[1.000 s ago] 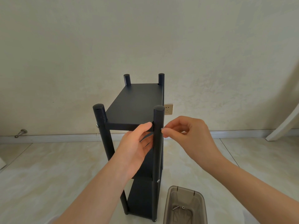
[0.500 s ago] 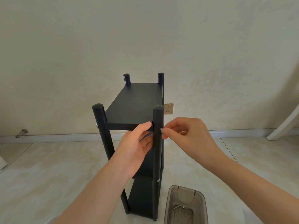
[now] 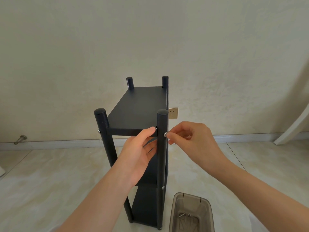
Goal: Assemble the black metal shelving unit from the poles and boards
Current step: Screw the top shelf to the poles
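Showing matt black, faintly textured metal on the shelving unit [image 3: 138, 111]; shining silver metal on the screw [image 3: 165, 134]; gleaming glossy marbled tile across the floor [image 3: 50, 173]; glinting smoky, translucent plastic in the tub [image 3: 208, 213].

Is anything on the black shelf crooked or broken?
Nothing stands out. The shelf stands upright, its top board looks level, and the right hand pinches a screw at the near right pole.

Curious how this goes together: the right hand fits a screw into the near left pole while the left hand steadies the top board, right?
Not quite: the head view shows the right hand fitting the screw into the near right pole, while the left hand steadies the top board.
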`<action>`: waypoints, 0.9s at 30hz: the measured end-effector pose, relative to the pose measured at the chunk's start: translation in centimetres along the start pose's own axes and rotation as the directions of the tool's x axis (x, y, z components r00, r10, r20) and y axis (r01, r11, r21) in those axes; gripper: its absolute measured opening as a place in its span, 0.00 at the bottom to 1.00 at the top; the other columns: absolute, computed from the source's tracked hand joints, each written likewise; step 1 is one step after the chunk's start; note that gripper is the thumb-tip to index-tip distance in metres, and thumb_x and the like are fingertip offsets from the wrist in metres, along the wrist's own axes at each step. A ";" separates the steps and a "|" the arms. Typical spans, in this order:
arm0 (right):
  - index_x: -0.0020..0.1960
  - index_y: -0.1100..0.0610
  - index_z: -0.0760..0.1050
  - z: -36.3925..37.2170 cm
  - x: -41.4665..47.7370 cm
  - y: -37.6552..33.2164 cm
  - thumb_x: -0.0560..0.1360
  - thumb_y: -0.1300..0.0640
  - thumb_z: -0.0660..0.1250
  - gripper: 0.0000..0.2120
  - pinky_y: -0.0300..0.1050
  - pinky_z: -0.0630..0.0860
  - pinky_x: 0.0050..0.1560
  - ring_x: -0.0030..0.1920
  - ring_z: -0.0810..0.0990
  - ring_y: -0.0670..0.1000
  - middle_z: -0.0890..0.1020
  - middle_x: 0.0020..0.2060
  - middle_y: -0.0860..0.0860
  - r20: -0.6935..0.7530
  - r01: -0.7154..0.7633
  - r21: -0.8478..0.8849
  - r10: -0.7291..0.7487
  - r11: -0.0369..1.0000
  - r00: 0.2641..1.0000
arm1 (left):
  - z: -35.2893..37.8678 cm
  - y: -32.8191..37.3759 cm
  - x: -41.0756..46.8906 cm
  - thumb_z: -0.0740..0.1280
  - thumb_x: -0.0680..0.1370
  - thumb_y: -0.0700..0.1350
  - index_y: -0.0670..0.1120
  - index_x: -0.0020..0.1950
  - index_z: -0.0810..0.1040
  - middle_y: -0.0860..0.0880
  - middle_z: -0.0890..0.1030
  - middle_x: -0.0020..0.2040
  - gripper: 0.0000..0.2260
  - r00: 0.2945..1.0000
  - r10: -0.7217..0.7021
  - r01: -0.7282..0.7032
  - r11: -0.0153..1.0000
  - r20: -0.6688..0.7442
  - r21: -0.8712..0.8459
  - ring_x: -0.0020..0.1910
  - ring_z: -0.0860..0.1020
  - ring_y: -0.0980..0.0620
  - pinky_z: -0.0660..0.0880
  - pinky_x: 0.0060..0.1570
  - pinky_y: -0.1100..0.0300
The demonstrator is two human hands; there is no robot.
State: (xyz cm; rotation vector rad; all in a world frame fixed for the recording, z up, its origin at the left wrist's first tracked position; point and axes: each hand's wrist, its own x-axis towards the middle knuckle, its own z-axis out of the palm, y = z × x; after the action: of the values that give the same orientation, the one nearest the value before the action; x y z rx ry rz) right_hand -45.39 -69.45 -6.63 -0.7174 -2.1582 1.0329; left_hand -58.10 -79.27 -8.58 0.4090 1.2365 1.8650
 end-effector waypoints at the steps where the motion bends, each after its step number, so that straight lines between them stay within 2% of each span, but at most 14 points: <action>1: 0.45 0.48 0.81 0.0 0.1 0.0 0.75 0.51 0.71 0.02 0.24 0.71 0.38 0.41 0.80 0.37 0.84 0.36 0.43 0.003 -0.004 -0.001 0.004 1.000 1.000 | 0.0 0.0 0.0 0.71 0.74 0.49 0.43 0.60 0.79 0.42 0.86 0.52 0.17 1.000 0.002 -0.002 1.000 -0.001 -0.004 0.51 0.85 0.46 0.82 0.45 0.58; 4: 0.49 0.49 0.80 0.1 0.2 0.0 0.75 0.51 0.71 0.04 0.22 0.70 0.39 0.43 0.80 0.39 0.83 0.40 0.42 -0.005 -0.009 -0.007 0.009 1.000 1.000 | 0.2 0.1 -0.1 0.72 0.67 0.51 0.44 0.59 0.79 0.44 0.86 0.51 0.23 1.000 0.019 -0.019 1.000 -0.022 0.002 0.50 0.86 0.47 0.82 0.44 0.58; 7: 0.57 0.48 0.76 0.1 0.4 -0.1 0.76 0.51 0.71 0.10 0.22 0.71 0.39 0.46 0.78 0.40 0.81 0.48 0.41 0.024 -0.018 0.010 0.017 1.000 1.000 | 0.1 0.2 -0.3 0.72 0.73 0.48 0.45 0.57 0.81 0.45 0.87 0.49 0.14 0.998 0.038 -0.035 0.998 -0.042 0.052 0.49 0.86 0.49 0.82 0.45 0.58; 11: 0.62 0.45 0.72 -0.1 0.9 0.0 0.76 0.50 0.71 0.17 0.26 0.71 0.45 0.52 0.79 0.41 0.78 0.55 0.41 0.082 -0.049 0.054 0.045 0.997 0.996 | 0.0 0.4 -0.5 0.70 0.77 0.55 0.51 0.51 0.82 0.54 0.87 0.45 0.09 0.978 0.121 -0.042 0.914 -0.172 0.404 0.47 0.85 0.55 0.77 0.51 0.59; 13: 0.63 0.45 0.71 -0.2 1.0 0.0 0.76 0.50 0.71 0.17 0.26 0.70 0.45 0.53 0.78 0.41 0.78 0.56 0.39 0.105 -0.061 0.072 0.053 0.996 0.993 | -0.1 0.3 -0.9 0.64 0.77 0.63 0.55 0.43 0.79 0.57 0.84 0.40 0.14 0.939 0.288 -0.062 0.678 -0.187 0.732 0.44 0.82 0.57 0.71 0.45 0.64; 15: 0.64 0.45 0.72 -0.2 1.1 0.0 0.76 0.50 0.71 0.18 0.26 0.71 0.44 0.54 0.79 0.41 0.78 0.56 0.39 0.124 -0.071 0.095 0.059 0.993 0.991 | -0.3 0.0 -1.9 0.55 0.74 0.69 0.57 0.35 0.74 0.59 0.80 0.32 0.20 0.858 0.510 -0.094 0.269 -0.059 0.959 0.35 0.79 0.60 0.66 0.36 0.68; 16: 0.64 0.45 0.72 -0.2 1.1 0.0 0.76 0.51 0.71 0.18 0.27 0.72 0.44 0.55 0.79 0.42 0.78 0.57 0.40 0.130 -0.075 0.108 0.060 0.991 0.990 | -0.3 0.0 -2.3 0.53 0.74 0.69 0.56 0.32 0.73 0.59 0.79 0.28 0.21 0.795 0.606 -0.144 0.126 0.039 0.982 0.30 0.78 0.60 0.67 0.34 0.68; 18: 0.63 0.46 0.73 -0.3 1.2 0.0 0.75 0.52 0.72 0.18 0.29 0.74 0.47 0.54 0.79 0.42 0.79 0.56 0.40 0.135 -0.078 0.128 0.061 0.989 0.989 | -0.6 0.4 -2.7 0.58 0.79 0.64 0.53 0.33 0.75 0.58 0.79 0.28 0.22 0.609 0.754 -0.338 -0.035 0.247 0.941 0.27 0.77 0.59 0.73 0.32 0.67; 20: 0.61 0.47 0.75 -0.4 1.4 0.0 0.75 0.55 0.72 0.16 0.35 0.77 0.51 0.53 0.81 0.43 0.80 0.55 0.41 0.141 -0.094 0.175 0.069 0.980 0.988 | -0.9 0.6 -2.2 0.66 0.79 0.57 0.48 0.41 0.81 0.54 0.82 0.37 0.15 0.365 0.826 -0.479 -0.229 0.429 0.848 0.37 0.79 0.57 0.75 0.39 0.67; 21: 0.60 0.48 0.77 -0.5 1.5 0.1 0.74 0.56 0.73 0.15 0.39 0.79 0.53 0.53 0.82 0.44 0.81 0.55 0.42 0.152 -0.114 0.214 0.082 0.970 0.985 | -0.9 0.6 -2.0 0.67 0.78 0.56 0.46 0.48 0.82 0.51 0.84 0.44 0.14 0.333 0.820 -0.499 -0.266 0.466 0.825 0.46 0.81 0.54 0.76 0.47 0.64; 22: 0.58 0.48 0.78 -0.6 1.7 0.2 0.74 0.58 0.74 0.15 0.43 0.80 0.55 0.53 0.82 0.45 0.82 0.54 0.44 0.169 -0.143 0.256 0.101 0.956 0.980 | -0.8 0.7 -1.7 0.67 0.78 0.59 0.46 0.54 0.82 0.49 0.83 0.53 0.17 0.395 0.797 -0.498 -0.233 0.457 0.835 0.56 0.80 0.51 0.74 0.56 0.59; 23: 0.58 0.49 0.79 -0.7 1.8 0.3 0.73 0.59 0.74 0.15 0.45 0.81 0.56 0.53 0.83 0.46 0.82 0.54 0.45 0.191 -0.177 0.293 0.124 0.940 0.974 | -0.6 0.8 -1.5 0.65 0.76 0.64 0.47 0.60 0.80 0.48 0.80 0.63 0.23 0.508 0.756 -0.478 -0.152 0.413 0.865 0.66 0.75 0.49 0.69 0.64 0.55; 25: 0.57 0.51 0.80 -1.0 2.2 0.7 0.72 0.62 0.75 0.15 0.47 0.81 0.56 0.54 0.83 0.48 0.84 0.53 0.47 0.256 -0.251 0.357 0.164 0.900 0.953 | -0.3 1.0 -1.1 0.60 0.72 0.69 0.51 0.67 0.76 0.50 0.73 0.73 0.31 0.672 0.647 -0.428 -0.058 0.360 0.902 0.77 0.64 0.50 0.57 0.73 0.53; 27: 0.57 0.53 0.81 -1.3 2.7 1.1 0.71 0.64 0.75 0.15 0.48 0.80 0.57 0.55 0.83 0.50 0.85 0.52 0.50 0.338 -0.322 0.422 0.183 0.848 0.923 | -0.3 1.0 -0.5 0.58 0.73 0.69 0.51 0.65 0.78 0.51 0.76 0.70 0.30 0.677 0.593 -0.442 -0.147 0.436 0.885 0.78 0.59 0.52 0.49 0.77 0.53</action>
State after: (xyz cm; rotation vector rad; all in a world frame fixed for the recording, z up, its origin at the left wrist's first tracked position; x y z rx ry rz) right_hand -45.97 -66.40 -6.03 -0.6573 -1.9420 1.8271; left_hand -58.51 -80.01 -7.76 1.8527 2.6599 1.1990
